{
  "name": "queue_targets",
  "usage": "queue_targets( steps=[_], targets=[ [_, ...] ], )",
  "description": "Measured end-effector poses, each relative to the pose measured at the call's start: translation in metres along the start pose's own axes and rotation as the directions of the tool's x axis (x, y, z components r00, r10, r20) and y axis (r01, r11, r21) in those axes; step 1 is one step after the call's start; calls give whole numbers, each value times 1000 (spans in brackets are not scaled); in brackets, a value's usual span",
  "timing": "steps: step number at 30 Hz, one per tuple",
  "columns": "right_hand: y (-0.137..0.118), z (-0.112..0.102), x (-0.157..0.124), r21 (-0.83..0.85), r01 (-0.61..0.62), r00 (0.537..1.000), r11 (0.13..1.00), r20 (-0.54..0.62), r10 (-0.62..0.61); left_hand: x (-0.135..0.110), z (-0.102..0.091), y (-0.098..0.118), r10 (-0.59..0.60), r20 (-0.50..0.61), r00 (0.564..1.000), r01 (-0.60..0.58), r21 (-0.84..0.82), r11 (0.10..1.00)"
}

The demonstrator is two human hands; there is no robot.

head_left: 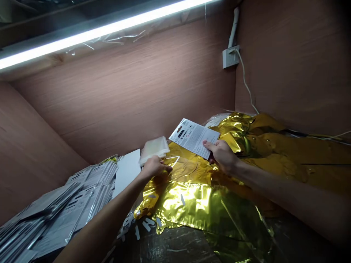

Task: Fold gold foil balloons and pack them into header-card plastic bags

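My right hand (pixel 223 155) grips a white printed card (pixel 193 138) by its lower right corner, thumb on top. The card has small dark print, a barcode and a hang hole near its far left edge. My left hand (pixel 155 168) is closed, with fingers pinched on what looks like a clear plastic bag (pixel 177 165); its pale edge shows over the gold foil. Just beyond that hand lies a stack of clear plastic bags (pixel 154 148). Shiny gold foil balloons (pixel 189 199) are spread under both hands.
Many bagged printed cards (pixel 90 193) lie in a pile at the left, beside a white card (pixel 126 171). Small grey cut-out pieces (pixel 146 225) are scattered on the dark tabletop (pixel 175 243). Wooden panels enclose the back and sides. A cable runs from a white socket box (pixel 230 57).
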State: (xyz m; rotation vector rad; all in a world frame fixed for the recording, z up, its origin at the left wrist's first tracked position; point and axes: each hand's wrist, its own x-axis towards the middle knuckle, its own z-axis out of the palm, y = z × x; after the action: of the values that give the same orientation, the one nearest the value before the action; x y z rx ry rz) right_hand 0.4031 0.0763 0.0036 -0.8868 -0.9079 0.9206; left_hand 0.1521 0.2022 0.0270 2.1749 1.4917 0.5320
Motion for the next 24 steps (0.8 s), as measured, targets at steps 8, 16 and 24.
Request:
queue_targets(
  steps=[8,16,24],
  targets=[
    [3,1,-7,34,-50,959,998,282,39,-49,-38,11,131,-28,991,-123,-576,808],
    [-2,25,-31,97,-163,882,982,461,100,-93,-23,8,240,125,963,70,-972,226],
    [0,37,-35,169,-267,824,949,550,134,-96,-17,0,280,127,952,131,-991,5]
  ],
)
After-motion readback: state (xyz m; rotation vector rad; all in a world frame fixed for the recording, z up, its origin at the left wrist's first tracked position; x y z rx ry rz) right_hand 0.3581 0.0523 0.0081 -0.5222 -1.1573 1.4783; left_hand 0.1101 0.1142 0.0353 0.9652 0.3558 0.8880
